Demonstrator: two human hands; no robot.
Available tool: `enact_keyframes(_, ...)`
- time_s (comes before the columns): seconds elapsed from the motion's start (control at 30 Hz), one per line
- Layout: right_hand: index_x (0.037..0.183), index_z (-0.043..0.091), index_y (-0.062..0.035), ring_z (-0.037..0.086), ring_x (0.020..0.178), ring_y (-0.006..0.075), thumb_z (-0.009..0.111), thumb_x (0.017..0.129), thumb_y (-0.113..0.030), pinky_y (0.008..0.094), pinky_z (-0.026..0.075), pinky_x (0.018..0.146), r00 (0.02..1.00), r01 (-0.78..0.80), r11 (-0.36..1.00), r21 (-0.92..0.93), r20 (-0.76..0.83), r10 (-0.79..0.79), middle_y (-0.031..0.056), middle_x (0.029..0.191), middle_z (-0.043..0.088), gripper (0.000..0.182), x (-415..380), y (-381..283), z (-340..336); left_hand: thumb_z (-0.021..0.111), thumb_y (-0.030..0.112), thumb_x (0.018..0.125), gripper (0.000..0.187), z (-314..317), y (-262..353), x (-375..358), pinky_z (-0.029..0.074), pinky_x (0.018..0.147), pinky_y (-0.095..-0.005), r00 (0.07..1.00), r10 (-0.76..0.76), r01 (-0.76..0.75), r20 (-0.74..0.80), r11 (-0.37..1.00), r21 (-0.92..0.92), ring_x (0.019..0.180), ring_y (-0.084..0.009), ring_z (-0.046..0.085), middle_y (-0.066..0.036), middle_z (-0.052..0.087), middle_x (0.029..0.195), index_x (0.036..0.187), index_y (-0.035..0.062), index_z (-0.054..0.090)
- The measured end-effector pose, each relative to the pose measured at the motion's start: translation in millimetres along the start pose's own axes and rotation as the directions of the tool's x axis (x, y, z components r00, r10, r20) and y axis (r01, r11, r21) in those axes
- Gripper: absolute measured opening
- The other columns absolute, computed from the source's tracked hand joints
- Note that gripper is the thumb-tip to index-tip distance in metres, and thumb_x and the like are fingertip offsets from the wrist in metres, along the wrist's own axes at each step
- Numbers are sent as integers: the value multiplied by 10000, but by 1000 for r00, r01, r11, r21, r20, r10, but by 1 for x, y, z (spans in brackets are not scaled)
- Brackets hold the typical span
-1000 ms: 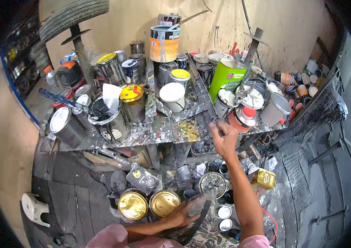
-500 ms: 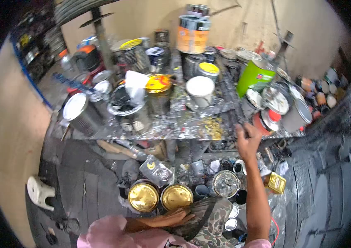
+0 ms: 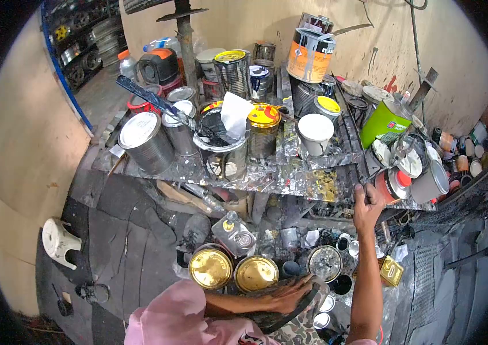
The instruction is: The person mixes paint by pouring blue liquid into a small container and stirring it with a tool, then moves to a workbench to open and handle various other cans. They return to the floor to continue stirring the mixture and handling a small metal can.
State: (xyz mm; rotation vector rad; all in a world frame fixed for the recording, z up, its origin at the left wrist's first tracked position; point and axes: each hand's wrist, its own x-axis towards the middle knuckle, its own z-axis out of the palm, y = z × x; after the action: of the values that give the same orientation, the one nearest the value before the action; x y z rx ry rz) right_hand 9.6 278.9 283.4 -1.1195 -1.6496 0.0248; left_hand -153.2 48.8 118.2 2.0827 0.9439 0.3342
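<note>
My left hand [image 3: 291,295] lies flat, fingers stretched out, on a dark curved piece [image 3: 308,305] over my lap. Camouflage-patterned cloth shows beside that piece. At the table's front edge, my right hand [image 3: 369,202] is closed with its thumb up; its fingers hide whatever may be in them. Just right of it stands a red-capped can [image 3: 392,187]. Below my left hand's forearm side, two gold-lidded cans [image 3: 211,268] sit on the floor.
On the paint-stained table [image 3: 290,181] stand several cans, a white-lidded tub [image 3: 315,135], a green tin [image 3: 387,123] and an open can [image 3: 221,158] with a dark-smeared stick and white paper. A white stool [image 3: 61,242] is on the floor at left.
The view has shifted, so the table's contents sit further right. My left hand has slid rightward along the dark piece and spread out. My right hand stays closed by the table edge.
</note>
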Motion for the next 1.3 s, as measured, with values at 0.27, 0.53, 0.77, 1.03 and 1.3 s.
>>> enact_keyframes(0.27,681,328,-13,277,586,194,687,896,-152,372,251,543,999,-39,997,62,1,39,83,635,259,441,-1,3,2,633,143,880,568,9,-16,15,410,1111,-510,982,189,-189,11,982,-27,1412,-463,390,-244,74,1658,1396,15,432)
enact_keyframes(0.53,679,321,-16,282,586,197,690,899,-154,369,249,543,999,-19,999,27,-26,19,74,636,269,452,-2,0,2,653,94,838,149,23,-29,83,471,1002,-498,970,218,-186,105,950,-250,1223,-429,558,-289,503,1377,814,-27,570)
enact_keyframes(0.77,667,322,-15,285,567,182,695,900,-150,365,232,532,1000,-5,1000,16,-22,5,70,623,270,459,0,-9,2,680,140,795,353,43,-36,72,416,1072,-486,943,311,-333,-121,894,-299,1270,-425,499,-254,473,1395,1101,-7,583)
enact_keyframes(1.03,660,327,-13,283,547,226,689,874,-127,389,235,528,999,29,998,-57,-40,-31,103,612,279,436,2,-10,2,823,296,685,953,21,-13,54,340,1161,-563,994,105,-102,27,990,-95,1447,-506,292,-260,241,1603,1510,122,377)
enact_keyframes(1.3,707,287,-38,268,623,131,643,925,-116,345,232,557,1000,11,996,-93,4,-11,33,657,249,424,1,-12,1,850,343,643,1075,41,-15,60,357,1105,-659,996,88,-89,21,996,18,1375,-622,323,-286,101,1642,1579,258,329)
